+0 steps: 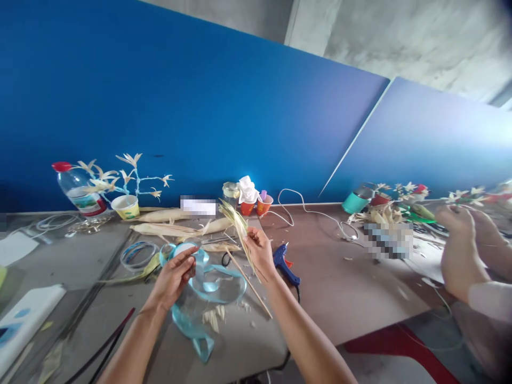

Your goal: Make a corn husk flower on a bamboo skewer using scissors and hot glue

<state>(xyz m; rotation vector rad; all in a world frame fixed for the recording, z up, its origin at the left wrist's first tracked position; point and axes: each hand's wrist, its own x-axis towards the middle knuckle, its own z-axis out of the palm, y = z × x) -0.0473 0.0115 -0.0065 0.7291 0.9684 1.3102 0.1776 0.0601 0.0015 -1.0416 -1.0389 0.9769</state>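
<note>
My right hand (260,246) is closed around a bunch of pale green-yellow corn husk strips (239,226), which stand tilted up to the left with ends hanging below the fingers. My left hand (178,274) has thumb and fingers pressed together in front of a light blue satin ribbon (218,282). Whether the ribbon or something smaller is between those fingers, I cannot make out. Loose loops of the ribbon lie on the table, and one tail runs toward the near edge. A thin wooden stick (253,290) lies below my right hand, with a blue glue gun (285,265) to its right.
Dried husks (168,229) lie behind my hands. At the back stand a bottle (82,192), a cup (126,207) with husk flowers, and red paper cups (264,205). White cable (308,205) crosses the table. Another person's hands (460,240) work at the right.
</note>
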